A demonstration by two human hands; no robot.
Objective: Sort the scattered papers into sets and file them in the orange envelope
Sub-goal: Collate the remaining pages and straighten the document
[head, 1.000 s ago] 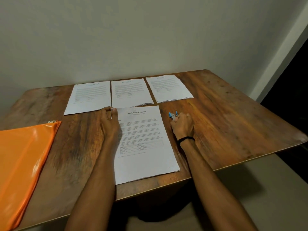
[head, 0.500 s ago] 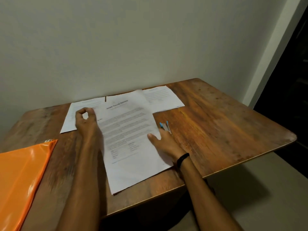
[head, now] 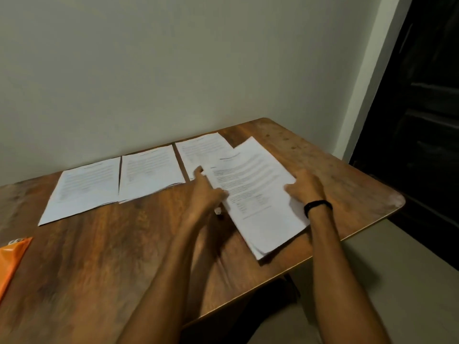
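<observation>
Now your stack (head: 255, 194) of printed pages sits at the right side of the bench (head: 124, 244), turned at an angle, with its far corner lying over the right set (head: 201, 150). Its near corner looks raised a little off the wood, with a shadow under it. Your right hand (head: 306, 187) grips the stack's right edge, fingers curled onto the top page. Your left hand (head: 206, 192) is against the stack's left edge near the far corner; blur hides the fingers, so you cannot tell whether it pinches the pages or only touches them. A pen (head: 218, 211) tip shows just below that hand, on the bench. Along the far edge lie three sets in a row: the left set (head: 84, 187), the middle set (head: 151, 170) just beside it, and the right set. Your envelope (head: 11, 259), orange, lies at the left border of the view, well apart from the stack. A black wristband (head: 318, 206) circles your right wrist.
</observation>
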